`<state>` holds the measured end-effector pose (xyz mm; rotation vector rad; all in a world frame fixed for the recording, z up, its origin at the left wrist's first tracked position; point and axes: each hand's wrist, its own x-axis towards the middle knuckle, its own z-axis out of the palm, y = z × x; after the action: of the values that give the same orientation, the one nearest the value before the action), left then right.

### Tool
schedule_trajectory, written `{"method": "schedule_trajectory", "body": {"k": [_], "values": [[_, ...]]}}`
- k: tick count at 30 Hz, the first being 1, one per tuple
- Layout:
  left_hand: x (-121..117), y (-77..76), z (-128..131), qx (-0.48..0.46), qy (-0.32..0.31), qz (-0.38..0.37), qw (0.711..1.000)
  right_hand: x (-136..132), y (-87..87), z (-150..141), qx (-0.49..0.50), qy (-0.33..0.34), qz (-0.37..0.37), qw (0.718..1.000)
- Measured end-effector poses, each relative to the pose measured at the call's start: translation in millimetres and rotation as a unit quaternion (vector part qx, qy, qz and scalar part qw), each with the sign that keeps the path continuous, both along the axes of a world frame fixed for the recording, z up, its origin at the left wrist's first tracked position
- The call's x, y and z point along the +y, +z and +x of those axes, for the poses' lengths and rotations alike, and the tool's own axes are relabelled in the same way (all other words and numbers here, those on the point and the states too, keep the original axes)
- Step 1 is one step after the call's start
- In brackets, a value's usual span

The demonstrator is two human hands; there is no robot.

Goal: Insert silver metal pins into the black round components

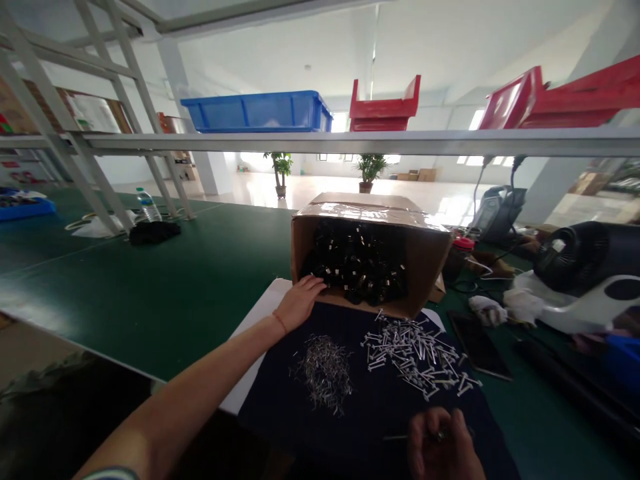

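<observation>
Left forearm (200,373): slants in from the lower left across a white board (237,393), leading to the left hand (303,298).
Left hand: at the lower left of the carton's (360,210) mouth, close against the black parts (367,263); whether the fingers pinch one, I cannot tell.
Right hand (443,440): low and blurred, well apart from the left, fingers curled round a thin rod (395,437) poking out leftward; anything else in the grip is too dark to name.
Carton: on its side, open toward the hands, black parts heaped within; drawing singles from the front edge should keep the heap from sliding.
Small pins (327,373): loose pile between the hands; best pinched by fingertip, with the forearm held clear.
Long bolts (417,353): strewn in front of the carton, shafts every way; lifting from the outer edge should avoid dragging neighbours.
Dark cloth (365,407): under both piles; kept flat, it should stop strays rolling onto the green counter (200,280).
</observation>
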<state>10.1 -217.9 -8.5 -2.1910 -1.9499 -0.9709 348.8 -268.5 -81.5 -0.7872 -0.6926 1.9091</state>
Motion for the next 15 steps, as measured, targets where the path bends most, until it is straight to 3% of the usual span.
{"method": "schedule_trajectory", "body": {"k": [3, 7, 10, 12, 14, 15], "values": [[39, 2.6, -8, -0.024, 0.005, -0.039, 0.999, 7, -13.7, 3, 0.000, 0.018, 0.017, 1.000], [38, 8.2, -11, -0.116, 0.031, -0.076, 0.990, 13, -27.5, 6, 0.002, 0.035, 0.033, 0.999], [5, 11.0, 2, -0.238, 0.048, -0.112, 0.964, 8, -26.1, 5, -0.034, 0.029, 0.070, 0.997], [-29, 11.7, 21, -0.331, 0.038, -0.145, 0.932, 1, -15.9, 1, -0.091, -0.007, 0.136, 0.986], [-69, 11.1, 46, -0.409, 0.016, -0.170, 0.896, -8, 1.2, -6, -0.165, -0.048, 0.281, 0.944], [-89, 9.8, 59, -0.443, 0.007, -0.179, 0.879, -12, 11.0, -11, -0.203, -0.061, 0.388, 0.897]]}}
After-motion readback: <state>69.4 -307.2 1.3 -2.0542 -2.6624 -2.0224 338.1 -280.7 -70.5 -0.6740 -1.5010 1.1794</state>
